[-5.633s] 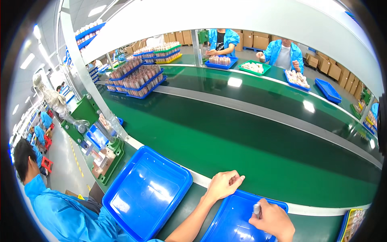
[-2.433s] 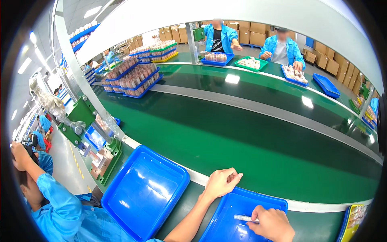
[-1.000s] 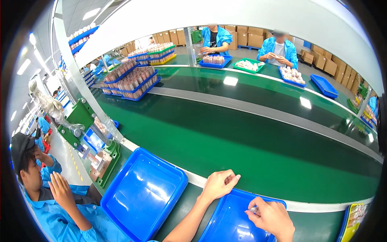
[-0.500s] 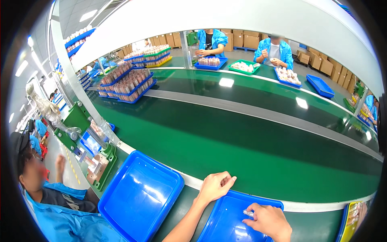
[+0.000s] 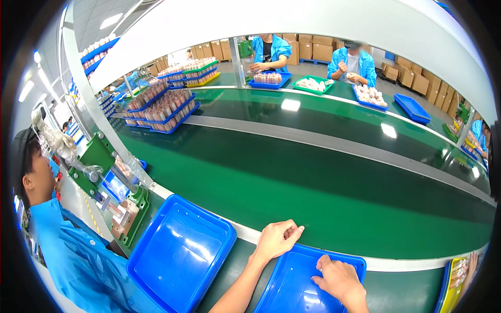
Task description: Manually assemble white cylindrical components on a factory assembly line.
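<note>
Your right hand (image 5: 339,279) is held over the right side of the near blue tray (image 5: 292,284), below the far rim. Its fingers are bent, with thumb and forefinger a little apart on the left side; no item shows between them. Whether the palm covers anything cannot be told.

Your left hand (image 5: 279,240) is at the tray's far left corner, beside the pale rail (image 5: 248,233). Its fingers are curled in; contents, if any, not visible. Contact with the tray rim cannot be confirmed.

Governing relation: the tray's floor lies under your right fingers and extends to their left and toward the near side. Your right hand is the nearer to that floor; your left is at the corner. The left side runs from far right to near left. The near end is out of view, so the long axis is not established.

Adjacent: a second blue tray (image 5: 180,250) stands to the left, apart from both hands. Beyond the rail lies the green belt (image 5: 250,177).
</note>
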